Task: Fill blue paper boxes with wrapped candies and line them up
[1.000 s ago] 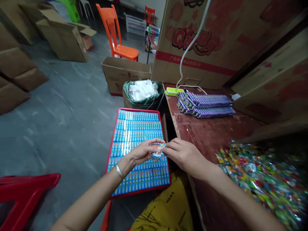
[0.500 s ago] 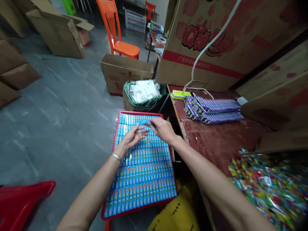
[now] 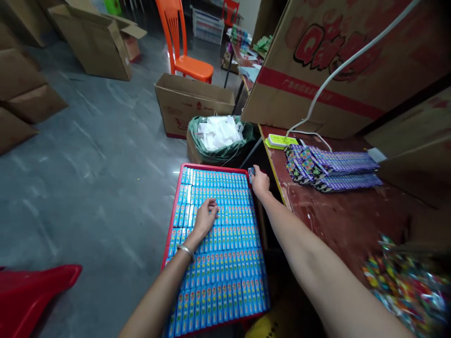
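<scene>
A red tray (image 3: 175, 212) packed with rows of small blue boxes (image 3: 225, 263) lies in front of me. My left hand (image 3: 205, 218) rests on the boxes near the tray's left middle, fingers curled down onto them, a bracelet at the wrist. My right hand (image 3: 260, 180) reaches to the tray's far right corner and pinches one small blue box (image 3: 251, 172) there.
A bin lined with a green bag (image 3: 221, 138) full of white paper stands beyond the tray. On the red-brown table (image 3: 338, 220) lie purple packs (image 3: 334, 166), a green power strip (image 3: 281, 141) and loose colourful sweets (image 3: 408, 286). Cardboard boxes (image 3: 192, 101), an orange chair (image 3: 183, 42) and a red stool (image 3: 31, 291) surround me.
Both hands left the box held above the tray's near part. The right hand carried a box to the far right corner; the left hand dropped onto the rows.
</scene>
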`<state>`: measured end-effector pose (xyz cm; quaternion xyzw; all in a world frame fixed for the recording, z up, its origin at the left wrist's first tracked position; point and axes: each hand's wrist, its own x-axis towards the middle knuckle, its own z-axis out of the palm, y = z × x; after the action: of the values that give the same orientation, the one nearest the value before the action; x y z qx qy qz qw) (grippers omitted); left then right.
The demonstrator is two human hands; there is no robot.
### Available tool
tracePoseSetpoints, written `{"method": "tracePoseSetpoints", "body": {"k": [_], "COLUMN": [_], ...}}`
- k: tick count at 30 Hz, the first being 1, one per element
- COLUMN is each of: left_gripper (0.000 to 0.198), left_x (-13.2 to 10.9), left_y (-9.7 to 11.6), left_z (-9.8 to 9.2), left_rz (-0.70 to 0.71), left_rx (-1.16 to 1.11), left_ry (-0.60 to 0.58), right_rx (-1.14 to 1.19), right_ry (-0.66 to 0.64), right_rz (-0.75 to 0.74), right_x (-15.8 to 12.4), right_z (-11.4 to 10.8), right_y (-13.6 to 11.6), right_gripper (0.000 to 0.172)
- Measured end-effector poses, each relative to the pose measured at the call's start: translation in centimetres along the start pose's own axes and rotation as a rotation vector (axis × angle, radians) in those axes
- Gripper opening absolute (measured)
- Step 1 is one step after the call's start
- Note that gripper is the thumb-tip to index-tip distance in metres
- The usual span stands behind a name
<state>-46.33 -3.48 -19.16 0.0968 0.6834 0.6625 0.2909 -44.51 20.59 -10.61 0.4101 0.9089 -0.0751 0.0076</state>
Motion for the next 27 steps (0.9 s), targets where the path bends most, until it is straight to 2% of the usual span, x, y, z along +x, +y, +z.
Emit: {"method": "tracePoseSetpoints", "body": {"k": [5,15,20,27], "left_gripper": [0.030,0.031,0.032,0.034], "left_x": [0.2,0.3,0.3,0.4], "left_y": [-0.1,-0.4,-0.6,-1.1], "left_z": [0.0,0.0,-0.2,-0.2], "left_rz": [-0.018,-0.032,-0.033,-0.030], "left_rx": [0.006,0.017,0.017,0.033], "left_ry": [0.013,-0.002,-0.028,-0.036], "right_rx": [0.008,0.092,0.115,0.075], "right_ry": [-0.042,-0.148,-0.154,-0.163], "right_rz": [0.033,0.003,0.017,0.107], "right_x": [1.5,2.5,2.7,2.2], "right_z": [1.2,4.4,5.0,5.0], "right_y": [0.6,1.4,1.7,0.7], "right_gripper": [0.048,0.035,0.033,0.034]}}
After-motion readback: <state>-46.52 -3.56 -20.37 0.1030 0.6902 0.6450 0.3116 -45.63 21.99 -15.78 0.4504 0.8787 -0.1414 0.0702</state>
